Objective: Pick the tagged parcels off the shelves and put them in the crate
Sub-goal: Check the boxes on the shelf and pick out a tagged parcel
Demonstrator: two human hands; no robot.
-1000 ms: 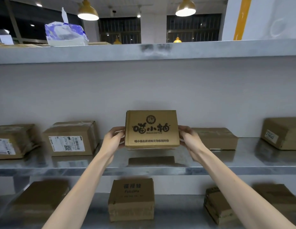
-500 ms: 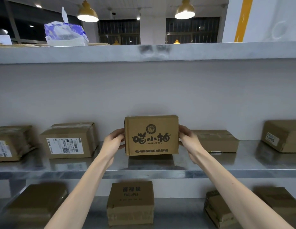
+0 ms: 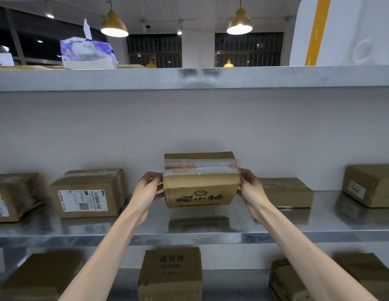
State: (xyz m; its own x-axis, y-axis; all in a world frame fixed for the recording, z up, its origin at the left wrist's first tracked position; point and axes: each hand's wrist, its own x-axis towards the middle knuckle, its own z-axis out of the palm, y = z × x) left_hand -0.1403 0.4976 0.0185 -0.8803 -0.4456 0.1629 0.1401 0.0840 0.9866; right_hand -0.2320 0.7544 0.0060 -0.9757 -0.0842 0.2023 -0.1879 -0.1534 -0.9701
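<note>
Above the middle shelf (image 3: 211,227), my left hand (image 3: 147,190) and right hand (image 3: 251,191) clamp the printed parcel (image 3: 201,187), now tipped taped-top toward me; no tag showing yet.

The box (image 3: 201,181) has tipped forward between the two hands: a second ago its printed face stood upright toward the camera, and now that face slants downward. Its taped top has come into view.
</note>
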